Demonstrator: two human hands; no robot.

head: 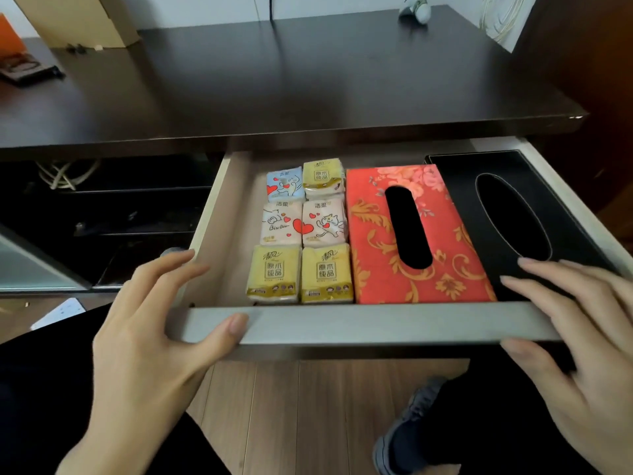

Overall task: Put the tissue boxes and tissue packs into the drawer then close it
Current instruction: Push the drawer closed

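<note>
The pale drawer (359, 325) stands pulled out from under the dark desk. Inside lie several small tissue packs (303, 234) in two columns, a red floral tissue box (414, 234) beside them, and a black tissue box (513, 214) at the right. My left hand (154, 330) rests at the drawer's front left corner, thumb on the front rim, fingers spread along the side wall. My right hand (579, 337) sits at the front right corner, fingers spread over the black box's near end, thumb by the front panel. Neither hand holds any tissue item.
The dark desk top (308, 80) spans above the drawer, with a cardboard box (78, 18) at its back left and a small white object (416, 10) at the back. Dark shelves with cables (65, 174) lie left. Wooden floor and a grey shoe (407, 433) below.
</note>
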